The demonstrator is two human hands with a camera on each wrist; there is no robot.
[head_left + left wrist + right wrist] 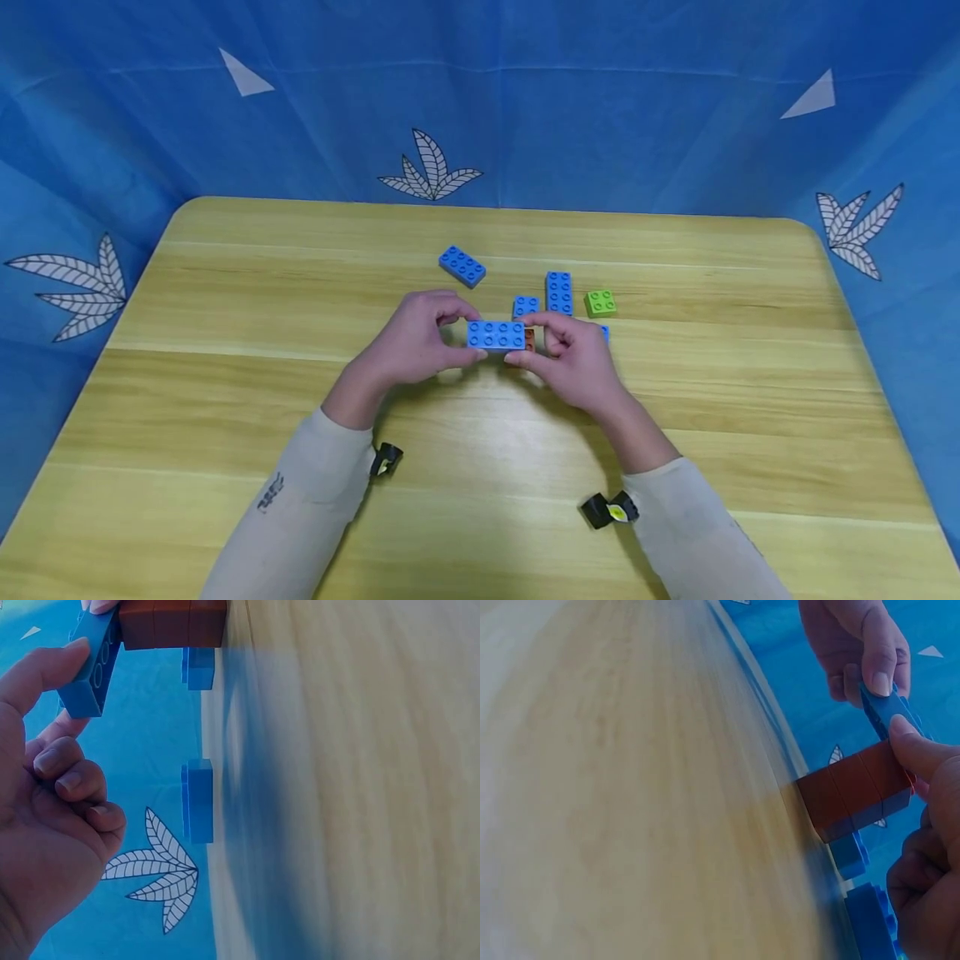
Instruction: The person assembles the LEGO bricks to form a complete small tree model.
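Note:
A long blue toy brick (496, 335) with two rows of studs lies level between both hands. At its left end, my left hand (412, 340) pinches it with thumb and index finger, the other fingers curled in the left wrist view. My right hand (581, 358) pinches its right end, thumb on the near side. Under that end stands a stack of reddish-brown bricks (855, 784), three layers tall, upright on the table. The blue brick's left part juts out past the stack. Whether it is fully pressed onto the stack I cannot tell.
Behind the hands lie a blue brick (462, 266), a small blue brick (526, 305), another long blue brick (558, 292) and a green brick (601, 303). One more blue piece (605, 332) is mostly hidden by the right hand. A blue curtain (525, 125) borders the wooden table (247, 292).

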